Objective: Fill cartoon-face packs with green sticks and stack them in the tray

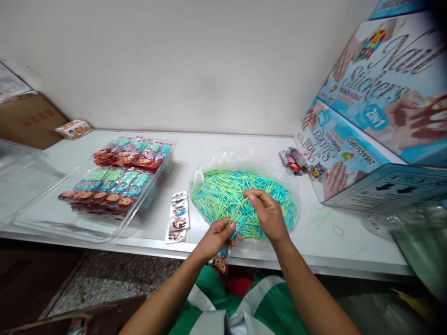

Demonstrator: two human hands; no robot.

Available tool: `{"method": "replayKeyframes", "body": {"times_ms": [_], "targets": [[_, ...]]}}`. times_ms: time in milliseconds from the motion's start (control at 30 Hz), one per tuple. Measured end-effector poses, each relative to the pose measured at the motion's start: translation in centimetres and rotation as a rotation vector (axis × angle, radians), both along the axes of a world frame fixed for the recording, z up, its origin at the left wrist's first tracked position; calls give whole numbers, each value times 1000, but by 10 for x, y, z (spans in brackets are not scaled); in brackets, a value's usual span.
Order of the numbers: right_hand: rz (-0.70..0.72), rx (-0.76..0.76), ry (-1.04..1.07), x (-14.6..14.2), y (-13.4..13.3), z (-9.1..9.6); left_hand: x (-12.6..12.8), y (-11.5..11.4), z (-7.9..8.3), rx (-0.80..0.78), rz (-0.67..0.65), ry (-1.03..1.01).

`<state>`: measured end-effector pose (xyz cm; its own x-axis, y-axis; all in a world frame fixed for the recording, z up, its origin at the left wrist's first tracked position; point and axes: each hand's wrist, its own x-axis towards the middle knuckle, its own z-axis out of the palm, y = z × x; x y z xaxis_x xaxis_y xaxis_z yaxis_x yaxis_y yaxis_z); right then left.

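My left hand (217, 238) is closed at the table's front edge, pinching a blue stick (239, 229) and a small packet with a cartoon face (220, 264) that hangs below it. My right hand (266, 212) hovers over the near edge of a clear bag heaped with green and blue sticks (223, 193); its fingers are curled together in a loose pinch, and I cannot make out anything in them. A short stack of face-printed packets (179, 216) lies just left of the bag.
A clear tray (52, 218) at left holds two rows of finished packets (111, 186). Large "Nail Stickers" boxes (366, 116) stand at right, with a few packets (291, 161) beside them. A brown carton (30, 121) and small box (74, 129) sit far left. Crumpled plastic lies right.
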<state>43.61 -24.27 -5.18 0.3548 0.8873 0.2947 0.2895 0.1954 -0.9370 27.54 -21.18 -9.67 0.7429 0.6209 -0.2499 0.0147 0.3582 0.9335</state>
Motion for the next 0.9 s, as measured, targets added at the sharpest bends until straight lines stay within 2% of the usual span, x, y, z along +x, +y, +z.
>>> {"method": "replayKeyframes", "body": {"times_ms": [67,133,233,300,400,567,700,800,900], "targets": [[-36,15,95,2,-1,2,-2,3,-1,27,75,-5],[0,-46,117,0,-4,0,-4,8,2,60,158,-12],[97,-216,3,-11,-9,-9,-6,13,8,119,241,-30],[138,-257,-76,-19,-10,-14,-7,14,10,153,266,-61],[126,-171,-142,-28,-9,-14,-10,14,11,174,287,-103],[119,-38,-213,-31,-8,-5,-24,13,18,168,284,-138],[183,23,-266,-34,-7,1,-33,14,25,208,281,-170],[169,35,-248,-37,-4,5,-37,13,22,284,298,-165],[197,14,-211,-39,-1,7,-43,11,15,291,294,-124]]}}
